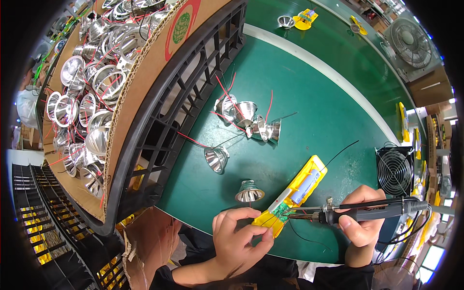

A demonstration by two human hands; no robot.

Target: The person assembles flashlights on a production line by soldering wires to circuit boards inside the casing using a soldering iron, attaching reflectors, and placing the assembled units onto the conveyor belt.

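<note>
My left hand (238, 238) grips the near end of a yellow plastic housing (315, 164) on the green work surface. In the housing lie a blue cylindrical battery cell (303, 188) and a small green circuit board (279, 211) with thin wires. My right hand (360, 233) is closed around the dark handle of a soldering iron (374, 213), which has a thin metal feed tube beside its tip. The iron's tip reaches the circuit board; actual contact is too small to make out. Just beyond my left hand sits a silver reflector cup (250, 192).
Several wired reflector cups (246, 112) lie farther back. At left, a cardboard box (140, 72) full of reflectors stands in a black plastic crate (166, 113). A small black fan (395, 170) stands at right. Beyond a pale rail, yellow housings (304, 19) rest on a green belt (333, 41).
</note>
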